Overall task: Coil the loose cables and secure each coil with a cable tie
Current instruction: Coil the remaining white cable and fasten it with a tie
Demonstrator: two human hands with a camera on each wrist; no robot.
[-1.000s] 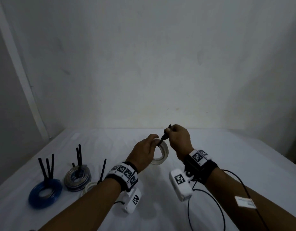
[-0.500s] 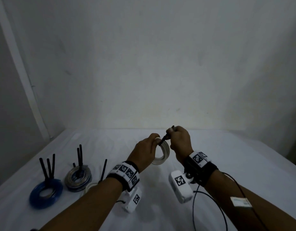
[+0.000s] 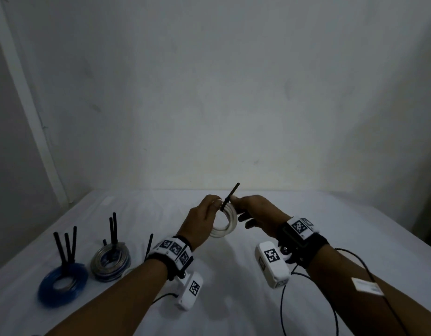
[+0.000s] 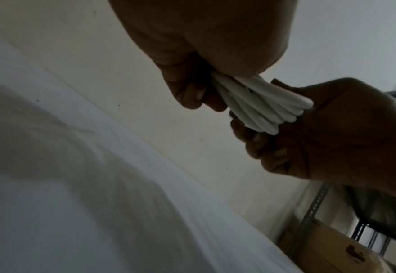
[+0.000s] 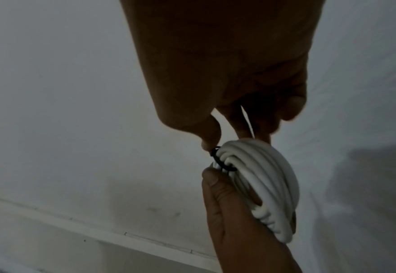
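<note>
While we hold the white cable coil point(image 3: 224, 223) in the air between both hands | left hand point(image 3: 202, 220) curled round its left rim | right hand point(image 3: 257, 214) pinching the black cable tie point(image 3: 230, 196) at the coil's top, tail slanting up and away to the right | no legible writing, only square markers on the wristbands point(image 3: 299, 226).

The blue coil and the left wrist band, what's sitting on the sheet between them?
In the head view, a grey coil with upright black ties stands between the blue coil and the wrist band; beside the band, a single black tie rises.
</note>
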